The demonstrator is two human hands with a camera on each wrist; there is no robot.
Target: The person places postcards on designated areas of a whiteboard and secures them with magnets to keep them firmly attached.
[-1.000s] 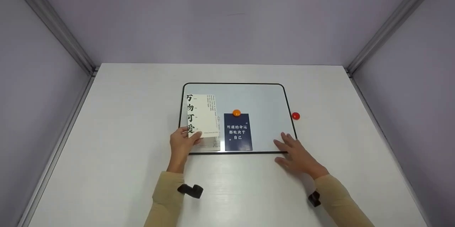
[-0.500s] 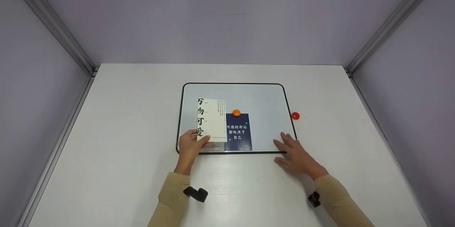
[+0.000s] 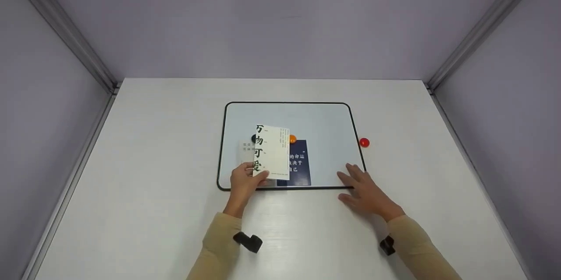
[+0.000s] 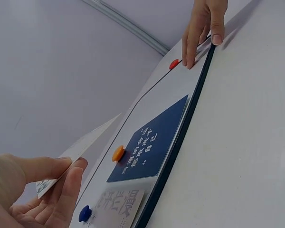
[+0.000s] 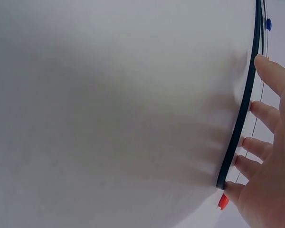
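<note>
My left hand (image 3: pixel 245 183) pinches a cream card (image 3: pixel 274 153) with black characters by its lower left corner, thumb on top. In the left wrist view the card (image 4: pixel 92 137) is tilted and raised off the whiteboard (image 3: pixel 324 122). From above, it covers part of a dark blue card (image 3: pixel 300 172) and part of a pale card (image 3: pixel 245 153). An orange magnet (image 4: pixel 118 153) sits at the blue card's top edge, a blue magnet (image 4: pixel 85 213) at the pale card's. My right hand (image 3: pixel 368 192) rests with spread fingers on the board's lower right corner.
A red magnet (image 3: pixel 364 142) lies just beyond the board's right edge. The black-framed board lies on a white table (image 3: pixel 166 140), with a pale wall (image 3: pixel 280 21) behind it and walls on both sides.
My left hand has carried the cream card rightward and slightly toward me, uncovering part of the pale card and covering part of the blue one. My right hand stays in place.
</note>
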